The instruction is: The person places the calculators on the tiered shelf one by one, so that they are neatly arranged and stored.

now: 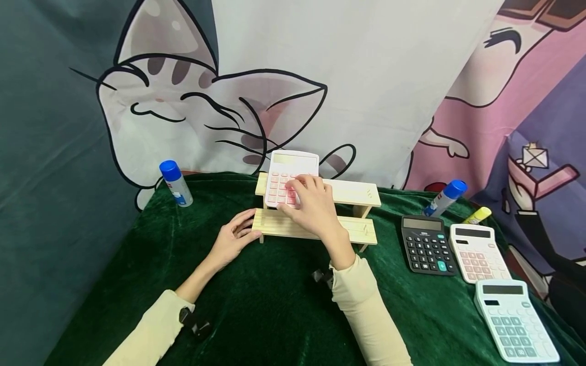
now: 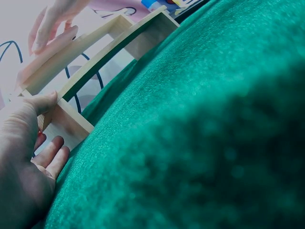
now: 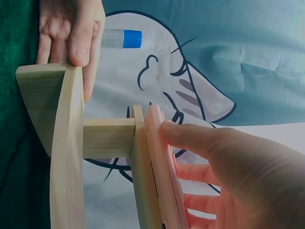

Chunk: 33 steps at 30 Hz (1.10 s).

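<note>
A two-step wooden stand stands on the green cloth. My left hand grips the left end of its lower step, thumb at the front edge and index finger along the far side. On the left part of the upper step lies a pink-and-white calculator, keys facing up. My right hand rests on the calculator's key side. In the right wrist view, the thumb and fingers touch the pink face of the calculator, seen edge-on. The left wrist view shows the stand's side panel beside the left fingers.
A glue stick with a blue cap stands at the left. To the right are another glue stick, a yellow marker, a black calculator, a second pink-and-white calculator and a pale green calculator. A printed cloth hangs behind.
</note>
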Tool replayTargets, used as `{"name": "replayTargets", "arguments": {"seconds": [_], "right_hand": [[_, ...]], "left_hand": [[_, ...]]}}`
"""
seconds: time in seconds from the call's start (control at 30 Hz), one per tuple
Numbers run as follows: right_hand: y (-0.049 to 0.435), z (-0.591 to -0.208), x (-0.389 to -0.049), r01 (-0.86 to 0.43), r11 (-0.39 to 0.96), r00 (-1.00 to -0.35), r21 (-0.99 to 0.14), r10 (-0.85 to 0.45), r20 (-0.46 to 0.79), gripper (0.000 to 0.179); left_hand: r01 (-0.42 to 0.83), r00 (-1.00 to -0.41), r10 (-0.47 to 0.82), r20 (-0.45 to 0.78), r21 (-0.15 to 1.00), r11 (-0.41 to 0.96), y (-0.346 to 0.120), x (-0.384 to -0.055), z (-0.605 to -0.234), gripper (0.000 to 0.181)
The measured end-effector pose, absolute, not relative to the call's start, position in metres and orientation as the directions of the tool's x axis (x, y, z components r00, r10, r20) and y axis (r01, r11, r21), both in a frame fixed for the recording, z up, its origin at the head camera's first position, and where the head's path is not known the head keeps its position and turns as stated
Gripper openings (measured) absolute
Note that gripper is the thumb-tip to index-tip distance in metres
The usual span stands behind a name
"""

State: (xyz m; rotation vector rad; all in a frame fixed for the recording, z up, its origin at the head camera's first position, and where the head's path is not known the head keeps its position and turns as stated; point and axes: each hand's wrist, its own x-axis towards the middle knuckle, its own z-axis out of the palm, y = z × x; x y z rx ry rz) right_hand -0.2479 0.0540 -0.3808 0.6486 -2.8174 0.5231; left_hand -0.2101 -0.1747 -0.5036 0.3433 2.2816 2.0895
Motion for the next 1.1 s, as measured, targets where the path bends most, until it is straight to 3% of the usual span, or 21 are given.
{"name": "replayTargets", "arguments": {"seconds": [0.6,0.83,1.1], "right_hand": [[0.053,-0.381,-0.247,-0.465,0.834,-0.876,-0.296,-0.386,0.288,0.049],[0.053,-0.381,-0.248,-0.445,0.814,-0.884,-0.374,-0.331,0.330,0.036],[0.066,-0.375,-0.248,-0.481,0.745,-0.860,-0.462,-0.300,0.412,0.042]], "left_hand": [[0.148,-0.976,0.175,0.132,0.986,0.081,-0.175,-0.210,-0.504,0.060],[0.160,-0.975,0.172,0.144,0.984,0.082,-0.175,-0.212,-0.505,0.060],[0.164,-0.973,0.174,0.150,0.984,0.073,-0.175,-0.211,-0.504,0.060]]}}
